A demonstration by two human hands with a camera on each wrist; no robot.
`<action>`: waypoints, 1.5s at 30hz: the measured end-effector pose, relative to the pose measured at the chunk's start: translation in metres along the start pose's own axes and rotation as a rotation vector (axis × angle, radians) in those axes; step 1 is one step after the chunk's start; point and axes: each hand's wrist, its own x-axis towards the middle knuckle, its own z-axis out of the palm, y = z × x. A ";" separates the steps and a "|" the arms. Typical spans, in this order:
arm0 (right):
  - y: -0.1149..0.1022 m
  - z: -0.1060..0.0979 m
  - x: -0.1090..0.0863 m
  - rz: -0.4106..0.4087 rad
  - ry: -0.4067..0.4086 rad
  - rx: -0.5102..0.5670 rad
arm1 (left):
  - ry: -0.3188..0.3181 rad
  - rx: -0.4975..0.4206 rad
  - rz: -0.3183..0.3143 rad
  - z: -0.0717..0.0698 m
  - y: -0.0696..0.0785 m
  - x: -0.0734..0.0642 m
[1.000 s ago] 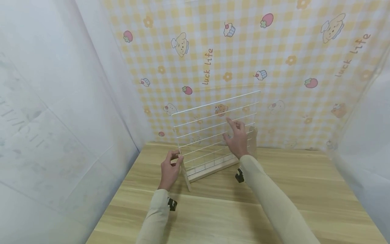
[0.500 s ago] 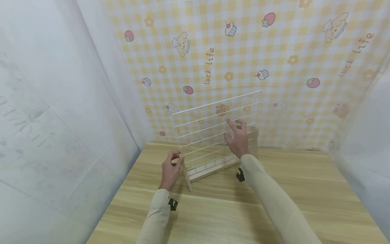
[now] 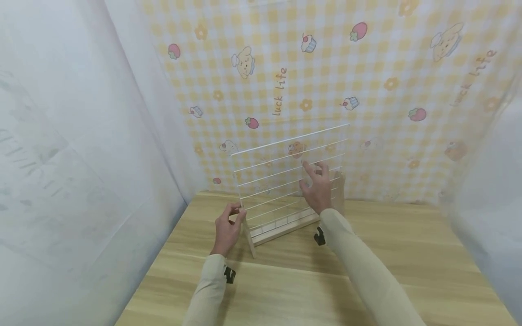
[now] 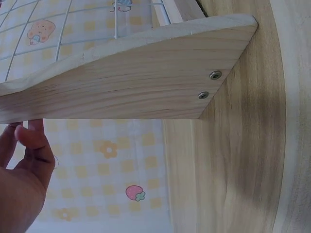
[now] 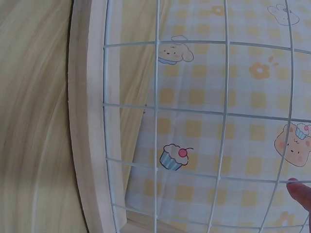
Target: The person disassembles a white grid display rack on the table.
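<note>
A rack of white wire grid (image 5: 225,114) stands on the table, held between two wooden side panels with a wooden base bar (image 3: 285,232) below. My left hand (image 3: 227,228) grips the upper part of the near left side panel (image 4: 121,87), thumb and fingers meeting at its edge. Two metal screws (image 4: 215,75) show low on that panel. My right hand (image 3: 318,190) is at the right half of the grid, fingers spread and slightly bent, holding nothing. In the right wrist view one fingertip (image 5: 299,190) is right at a wire. The right side panel (image 3: 339,190) is partly hidden behind this hand.
The rack stands slantwise on a wood-grain table (image 3: 285,290), towards its back edge. Behind hangs a yellow checked cloth (image 3: 326,72) with cartoon prints. White sheets (image 3: 73,136) close off the left and right sides.
</note>
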 end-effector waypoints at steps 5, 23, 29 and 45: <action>-0.011 0.004 0.014 -0.074 0.047 0.025 | 0.007 0.021 0.000 -0.011 -0.001 0.002; -0.018 -0.007 0.030 -0.111 0.032 0.009 | 0.024 -0.009 0.029 -0.002 -0.002 0.002; -0.023 -0.009 0.035 -0.119 0.032 0.017 | 0.031 -0.018 0.014 -0.002 -0.001 0.002; -0.028 -0.019 0.053 -0.135 0.062 -0.006 | 0.004 -0.024 -0.022 0.002 -0.004 0.000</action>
